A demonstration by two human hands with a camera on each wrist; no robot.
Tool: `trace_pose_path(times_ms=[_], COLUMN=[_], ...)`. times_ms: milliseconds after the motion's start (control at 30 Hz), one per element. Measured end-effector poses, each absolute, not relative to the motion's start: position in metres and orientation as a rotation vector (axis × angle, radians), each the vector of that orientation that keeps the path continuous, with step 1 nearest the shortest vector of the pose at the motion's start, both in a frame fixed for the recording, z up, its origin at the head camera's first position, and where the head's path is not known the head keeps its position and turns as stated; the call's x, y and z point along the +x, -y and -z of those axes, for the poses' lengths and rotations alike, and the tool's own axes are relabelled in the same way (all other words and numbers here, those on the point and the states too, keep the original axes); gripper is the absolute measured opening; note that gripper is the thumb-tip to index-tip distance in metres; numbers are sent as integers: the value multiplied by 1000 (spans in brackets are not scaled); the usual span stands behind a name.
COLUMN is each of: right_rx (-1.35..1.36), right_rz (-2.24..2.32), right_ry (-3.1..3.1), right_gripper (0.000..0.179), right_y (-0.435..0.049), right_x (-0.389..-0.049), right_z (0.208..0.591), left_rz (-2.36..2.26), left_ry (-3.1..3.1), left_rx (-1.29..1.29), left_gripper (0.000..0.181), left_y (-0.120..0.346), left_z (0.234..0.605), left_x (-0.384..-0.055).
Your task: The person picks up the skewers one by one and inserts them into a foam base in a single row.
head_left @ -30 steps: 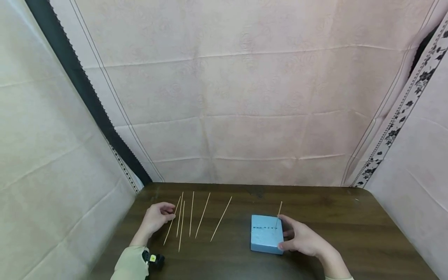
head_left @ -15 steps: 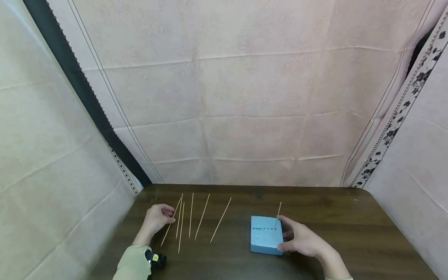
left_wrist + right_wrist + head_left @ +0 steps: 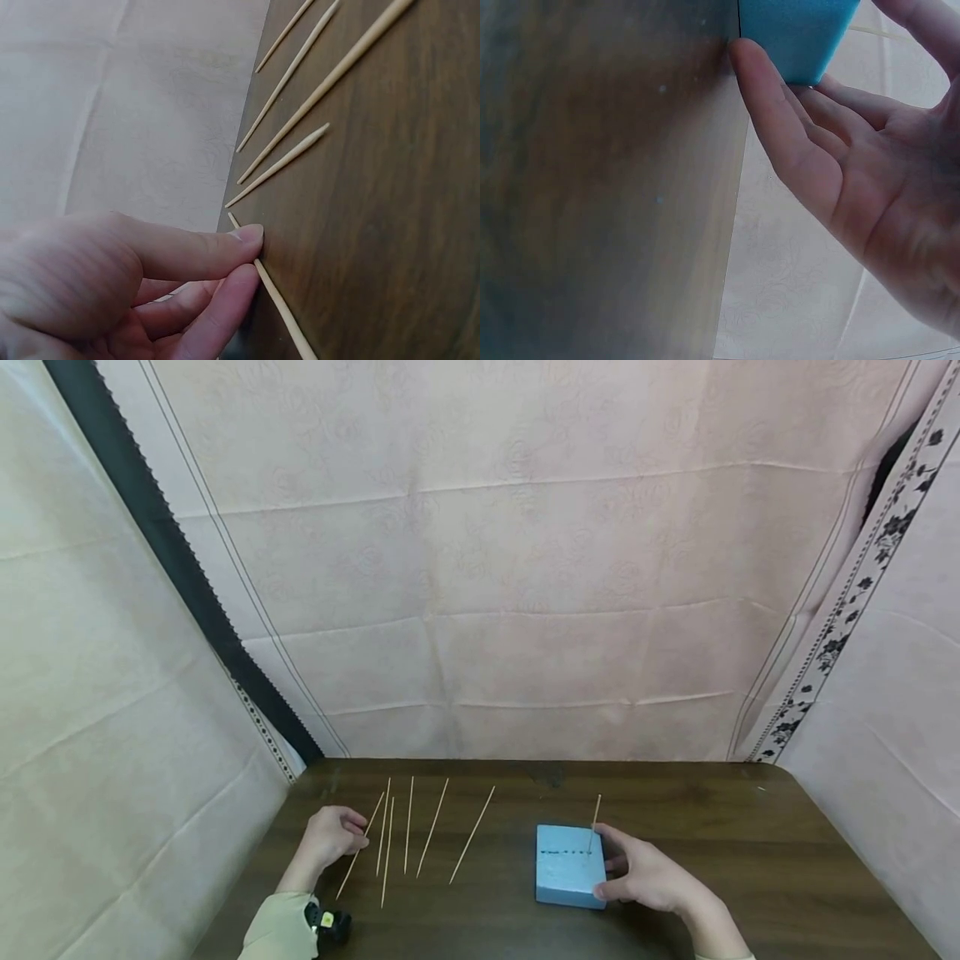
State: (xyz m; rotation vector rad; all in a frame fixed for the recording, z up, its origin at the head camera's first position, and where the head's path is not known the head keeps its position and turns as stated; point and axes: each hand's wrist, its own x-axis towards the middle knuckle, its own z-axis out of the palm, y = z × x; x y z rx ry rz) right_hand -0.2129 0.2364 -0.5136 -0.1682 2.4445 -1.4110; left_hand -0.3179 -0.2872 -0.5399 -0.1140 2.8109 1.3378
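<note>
The left hand (image 3: 324, 842) pinches the leftmost stick (image 3: 285, 307) toward its far end, over the surface (image 3: 697, 802); whether they touch is unclear. Thin and tapered, that stick is probably light, fairly stiff and easily snapped, so a gentle grip nearer its middle should steady it. The right hand (image 3: 647, 870) holds the blue block (image 3: 568, 862) along its right side, thumb and fingers apart, near the upright stick (image 3: 597, 810).

Creased pale cloth (image 3: 480, 568) fills the upper frame, a dark strip (image 3: 153, 518) slanting at left, floral border (image 3: 832, 647) at right; brown counter (image 3: 697, 802) below.
</note>
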Motion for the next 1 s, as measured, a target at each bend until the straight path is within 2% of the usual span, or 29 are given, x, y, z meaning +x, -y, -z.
trace_pose_path(times_ms=[333, 1000], right_rx=[-212, -205], right_rz=[1405, 1361], right_ry=[-2444, -2473], right_gripper=[97, 96], right_y=[-238, -237], right_x=[-212, -212], right_z=[514, 511], left_rz=[-1357, -1081], left_ry=[-2785, -2888], left_rx=[-134, -130], left_gripper=[24, 21], left_y=[288, 290], left_z=[538, 531], left_x=[-312, -308])
